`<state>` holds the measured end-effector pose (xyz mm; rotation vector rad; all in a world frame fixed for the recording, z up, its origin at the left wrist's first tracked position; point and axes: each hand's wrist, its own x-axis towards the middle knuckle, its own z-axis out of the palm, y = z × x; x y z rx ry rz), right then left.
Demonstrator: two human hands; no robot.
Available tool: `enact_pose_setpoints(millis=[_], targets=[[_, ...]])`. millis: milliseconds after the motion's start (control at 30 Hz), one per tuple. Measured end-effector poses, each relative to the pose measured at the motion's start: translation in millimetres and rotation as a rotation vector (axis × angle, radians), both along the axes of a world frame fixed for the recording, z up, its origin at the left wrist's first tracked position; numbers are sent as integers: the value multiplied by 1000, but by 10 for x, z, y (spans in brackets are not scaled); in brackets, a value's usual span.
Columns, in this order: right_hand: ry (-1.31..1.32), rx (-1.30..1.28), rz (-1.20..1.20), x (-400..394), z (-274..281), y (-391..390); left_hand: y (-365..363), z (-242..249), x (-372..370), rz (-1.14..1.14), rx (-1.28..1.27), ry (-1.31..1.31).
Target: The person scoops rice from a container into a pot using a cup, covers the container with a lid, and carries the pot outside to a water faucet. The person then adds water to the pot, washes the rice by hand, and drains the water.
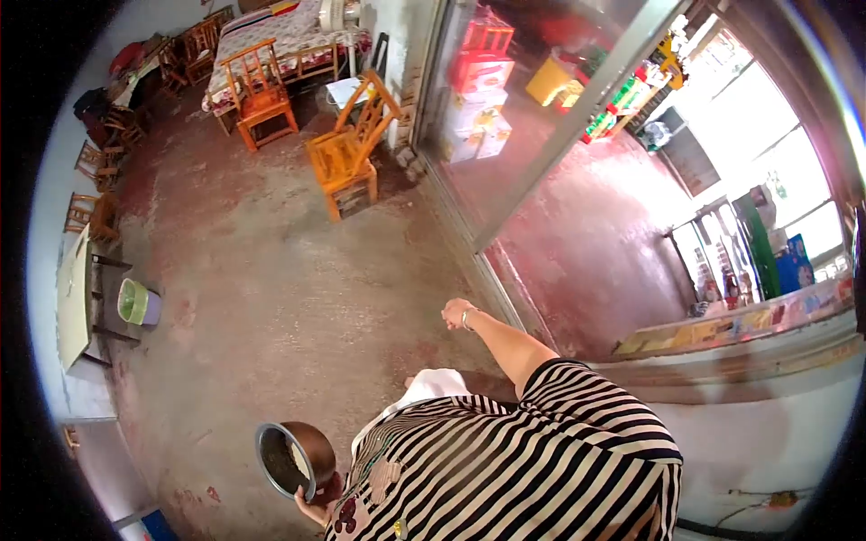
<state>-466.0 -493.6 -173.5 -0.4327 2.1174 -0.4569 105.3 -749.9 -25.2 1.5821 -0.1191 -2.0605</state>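
At the lower left, my left hand (317,507) grips a round metal cooker pot (316,453), its thumb over the rim. The pot has a brown outside and a grey inside and is tilted, its mouth facing left. Something pale, perhaps rice, lies inside it. My right hand (457,315) is stretched out in front of my body, away from the pot, with a bracelet at the wrist. Its fingers are curled closed, and nothing shows in them.
Two wooden chairs, one orange (262,104) and one yellowish (347,153), stand ahead near a bed (271,41). On the left are a small table (76,298) and a green-lined bin (137,302). A glass sliding door frame (577,126) rises at right, with stacked boxes (478,99) behind it.
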Motion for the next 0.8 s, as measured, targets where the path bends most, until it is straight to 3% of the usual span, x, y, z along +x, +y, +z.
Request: enact_pose_setpoints(millis=[100,167,233,267,300,367,400,433,533,633,800], targets=[[-107,14,-195,134,436,-628,-108,375,-202,-29,-231,-246],[95,-31,74,170,-327,-720,-295,604,-261,-92,-283,-266],[345,37,506,385,-552,-1008,-664,545,45,-58,-159,-132],[502,113,793,540,-369,-1117,-878,400,247,-24,-129,-83],[541,53,681,790,-60,-1253,-1102,255,421,36,-112,-25],[270,168,697,1037,-494,-1342,-1412,332,528,193,-84,47],[68,129,440,1243,-427,-1381,-1589,450,527,264,-57,49],[-104,115,205,1443,-330,-1449,-1768,467,649,209,-124,92],[-297,224,116,1659,-664,-1449,-2117,508,826,146,-252,142],[-343,195,-96,1790,-105,-1953,-2418,679,818,236,-259,96],[-221,101,-43,1585,-156,-2828,-2832,427,919,303,-214,136]])
